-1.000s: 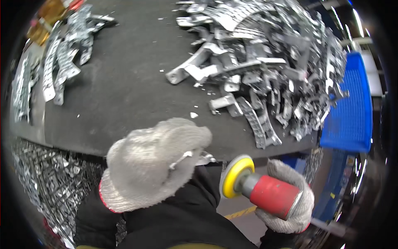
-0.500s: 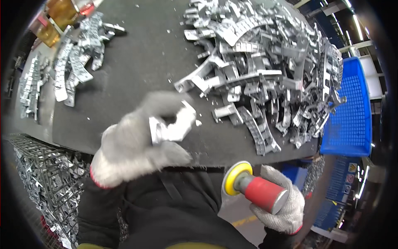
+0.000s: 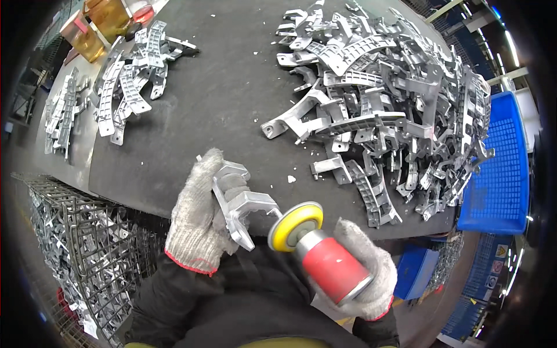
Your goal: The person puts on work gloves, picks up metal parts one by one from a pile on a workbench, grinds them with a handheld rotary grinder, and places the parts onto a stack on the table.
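Note:
My left hand, in a knitted white glove with a red cuff edge, is closed round a silvery cast metal bracket above the table's near edge. Some of its fingers are hidden behind the casting. My right hand, gloved alike, grips a red handheld disc sander. The sander's yellow round pad faces the bracket's near right corner. Pad and bracket are very close; whether they touch I cannot tell.
A big heap of metal brackets covers the table's right side; a smaller pile lies far left. A blue perforated basket stands at the right edge. A wire cage of castings is at lower left. Small chips dot the dark tabletop.
My left hand has turned the bracket and drawn it nearer to my body. My right hand has brought the sander up and leftward, beside the bracket. The whole view has shifted slightly.

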The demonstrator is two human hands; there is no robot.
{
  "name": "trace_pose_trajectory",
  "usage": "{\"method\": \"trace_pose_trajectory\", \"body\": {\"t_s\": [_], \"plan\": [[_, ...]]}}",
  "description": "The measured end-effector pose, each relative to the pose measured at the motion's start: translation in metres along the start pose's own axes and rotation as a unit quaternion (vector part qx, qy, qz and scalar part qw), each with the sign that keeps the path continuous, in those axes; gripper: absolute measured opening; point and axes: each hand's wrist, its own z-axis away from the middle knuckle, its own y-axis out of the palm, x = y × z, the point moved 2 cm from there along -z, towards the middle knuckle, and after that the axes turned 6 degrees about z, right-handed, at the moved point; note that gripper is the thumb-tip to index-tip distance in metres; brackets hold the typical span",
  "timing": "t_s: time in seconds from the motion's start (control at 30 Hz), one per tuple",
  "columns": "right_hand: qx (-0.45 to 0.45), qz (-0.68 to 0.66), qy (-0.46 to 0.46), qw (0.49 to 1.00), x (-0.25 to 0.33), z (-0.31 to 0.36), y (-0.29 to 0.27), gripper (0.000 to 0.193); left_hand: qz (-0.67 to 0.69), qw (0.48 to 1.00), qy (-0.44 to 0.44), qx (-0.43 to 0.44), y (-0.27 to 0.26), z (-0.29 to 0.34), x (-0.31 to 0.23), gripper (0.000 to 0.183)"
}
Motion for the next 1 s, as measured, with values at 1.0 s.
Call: {"method": "trace_pose_trajectory", "body": {"t_s": [1.0], "plan": [[0.019, -0.062, 0.354, 0.933, -0.029, 0.08, 0.012, 0.082, -0.897, 0.395, 0.185, 0.068, 0.063, -0.027, -0.048, 0.032]]}}
